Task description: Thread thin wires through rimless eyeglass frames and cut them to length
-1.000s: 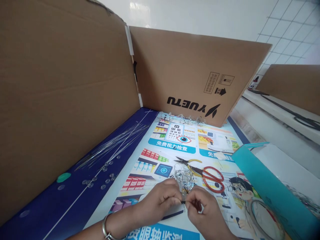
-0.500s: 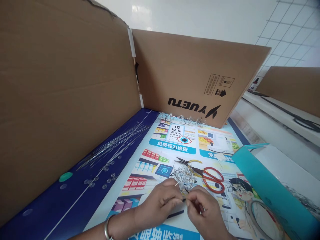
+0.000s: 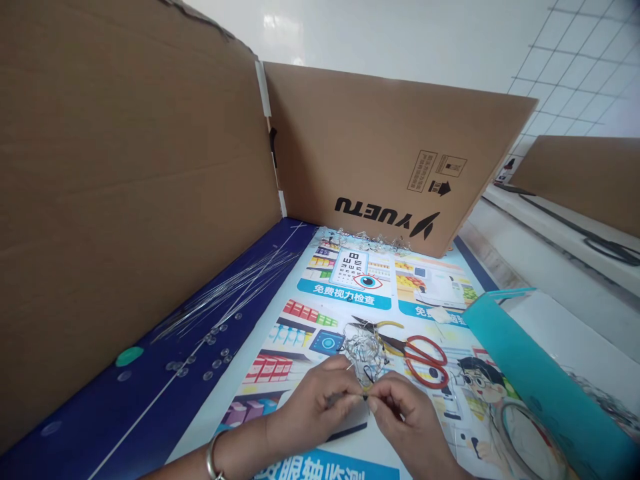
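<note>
The left hand (image 3: 325, 397) and right hand (image 3: 407, 408) narrowly pinch a small dark piece (image 3: 365, 397) above the worktop (image 3: 165, 417), where a light, steady grip should suit it. Just beyond, keep the wire tangle (image 3: 364, 347) from snagging the red-handled scissors (image 3: 427, 362) beside it.

Hands (image 3: 325, 397) pinch dk. pc. (image 3: 365, 397) nr. tangled wires (image 3: 365, 345).

Poster-covered tabletop (image 3: 100, 413) — wire tangle (image 3: 363, 345), scissors (image 3: 407, 347), clear beads (image 3: 211, 340)
</note>
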